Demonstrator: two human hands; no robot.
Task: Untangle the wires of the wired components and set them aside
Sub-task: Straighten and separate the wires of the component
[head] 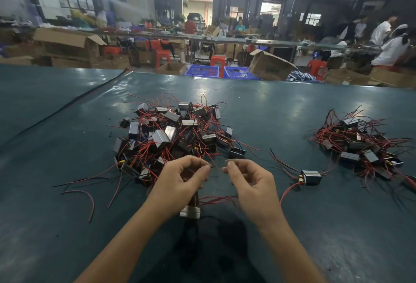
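Head view, left hand (182, 183) and right hand (249, 183) raised close together, fingers curled, pinching red wires (213, 198), wired component (190, 212) dangling at six o'clock, tangled pile (171, 134) at twelve, separate pile (360, 145) at two, green table (67, 147).

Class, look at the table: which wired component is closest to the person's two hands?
The lone component just below the left hand, nearer the person than the central pile; the other stray one lies farther right.
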